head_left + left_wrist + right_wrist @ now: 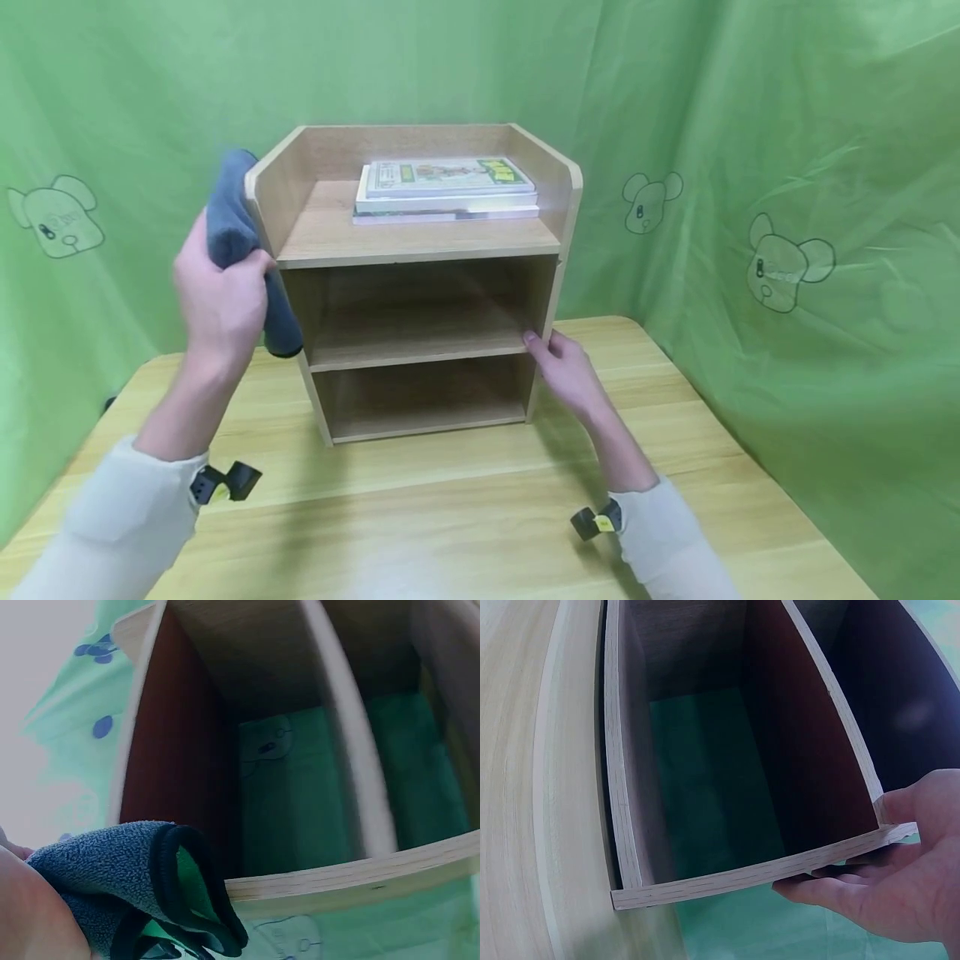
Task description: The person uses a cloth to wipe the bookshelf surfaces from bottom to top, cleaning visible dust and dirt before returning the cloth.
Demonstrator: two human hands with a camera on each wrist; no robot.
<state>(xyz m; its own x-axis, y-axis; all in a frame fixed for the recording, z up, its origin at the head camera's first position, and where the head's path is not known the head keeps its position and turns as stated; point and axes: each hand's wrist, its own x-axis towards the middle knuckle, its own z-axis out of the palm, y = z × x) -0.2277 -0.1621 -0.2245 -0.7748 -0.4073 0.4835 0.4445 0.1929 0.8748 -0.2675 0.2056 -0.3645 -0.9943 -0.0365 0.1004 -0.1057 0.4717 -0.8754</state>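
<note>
A small wooden shelf unit (420, 360) stands on the table, with a top tray and two compartments below. My left hand (221, 296) grips a folded blue-grey cloth (231, 217) against the outer left side panel, near the top. In the left wrist view the cloth (112, 862) shows a dark edging and a green inner face. My right hand (566, 371) holds the right side panel at the height of the middle shelf, thumb in front. In the right wrist view the fingers (832, 892) of that hand lie along the panel's outer side.
A stack of several books (447, 192) lies on the unit's top shelf. The wood-grain table (450, 508) extends in front and to both sides. Green curtains (450, 67) with mouse-like drawings hang behind and at both sides.
</note>
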